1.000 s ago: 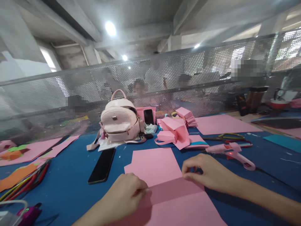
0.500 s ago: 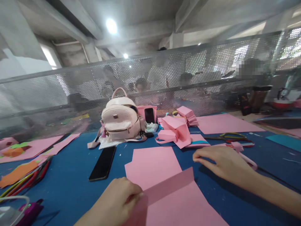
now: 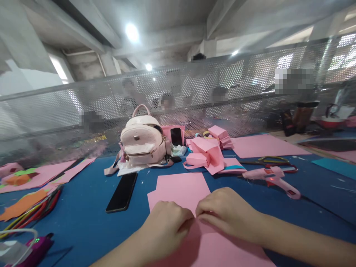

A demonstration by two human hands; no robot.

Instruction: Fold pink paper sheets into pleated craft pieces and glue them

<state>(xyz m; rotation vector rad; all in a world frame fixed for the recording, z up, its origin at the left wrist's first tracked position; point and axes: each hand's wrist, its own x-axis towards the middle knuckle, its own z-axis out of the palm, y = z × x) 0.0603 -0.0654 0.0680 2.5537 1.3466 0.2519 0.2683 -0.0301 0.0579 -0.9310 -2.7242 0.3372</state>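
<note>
A large sheet of pink paper lies before me on the blue table, its near part bent up along a fold. My left hand is closed on the folded strip, thumb and fingers pinching it. Right beside it, my right hand pinches the same strip, and the two hands' fingertips nearly meet. Between and under the fingers the fold is mostly hidden. Off to the right of my right hand rests a pink hot glue gun, with a small red light on it.
A black phone lies left of the paper. Behind stand a pale backpack and folded pink paper pieces. Scissors lie beyond the glue gun. Orange paper and a purple power strip are at left. A perforated metal screen crosses the back.
My right hand has moved left and down from over the glue gun to the paper's fold and pinched it. My left hand has slid right along the strip.
</note>
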